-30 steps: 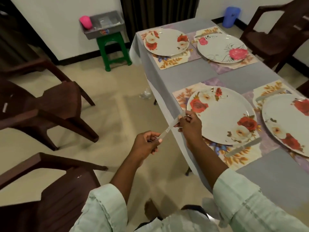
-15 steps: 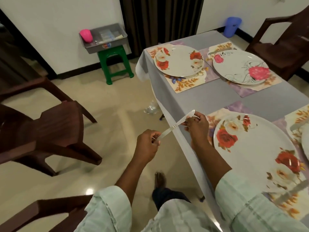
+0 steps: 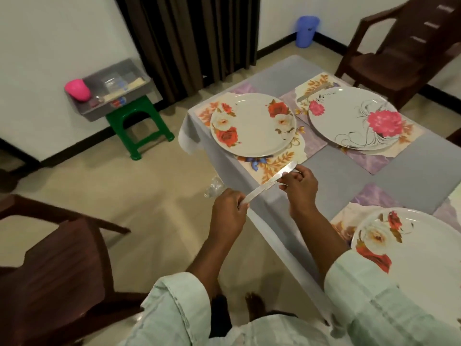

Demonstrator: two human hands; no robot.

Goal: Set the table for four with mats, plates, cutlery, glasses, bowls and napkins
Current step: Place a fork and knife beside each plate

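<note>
knife: in the air at the table edge, by the near corner of the far-left mat
left hand: fist round the handle
right hand: pinches the blade, likely steadying it for laying
plate: on that mat, no cutlery beside it yet

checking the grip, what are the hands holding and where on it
A table knife: the left hand grips its handle end, the right hand pinches it around the middle.
</note>
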